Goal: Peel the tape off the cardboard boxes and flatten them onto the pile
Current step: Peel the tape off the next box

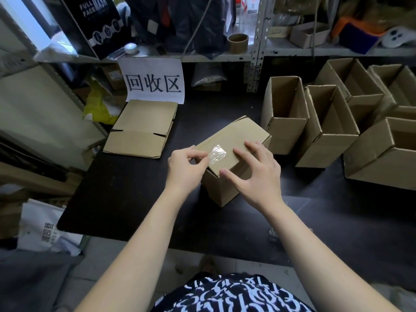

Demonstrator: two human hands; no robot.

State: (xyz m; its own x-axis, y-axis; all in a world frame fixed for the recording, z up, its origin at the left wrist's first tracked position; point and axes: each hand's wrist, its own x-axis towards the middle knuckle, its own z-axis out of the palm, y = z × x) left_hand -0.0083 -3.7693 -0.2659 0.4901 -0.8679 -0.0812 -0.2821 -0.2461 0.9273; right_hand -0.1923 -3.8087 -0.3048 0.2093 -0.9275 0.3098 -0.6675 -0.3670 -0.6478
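Observation:
A small closed cardboard box [234, 136] stands on the black table [126, 194] in front of me. A strip of clear tape [217, 153] lies wrinkled and partly lifted on its top. My left hand [185, 167] pinches the near end of that tape at the box's left edge. My right hand [254, 170] rests on the top of the box with its fingers spread, the thumb at the near corner. A pile of flattened boxes [140, 129] lies at the back left of the table.
A white paper sign [154, 81] hangs from the shelf above the pile. Several open boxes [286, 113] stand on the right side of the table. A metal shelf [254, 52] with a tape roll [237, 42] and clutter runs along the back. Bags lie on the floor at left.

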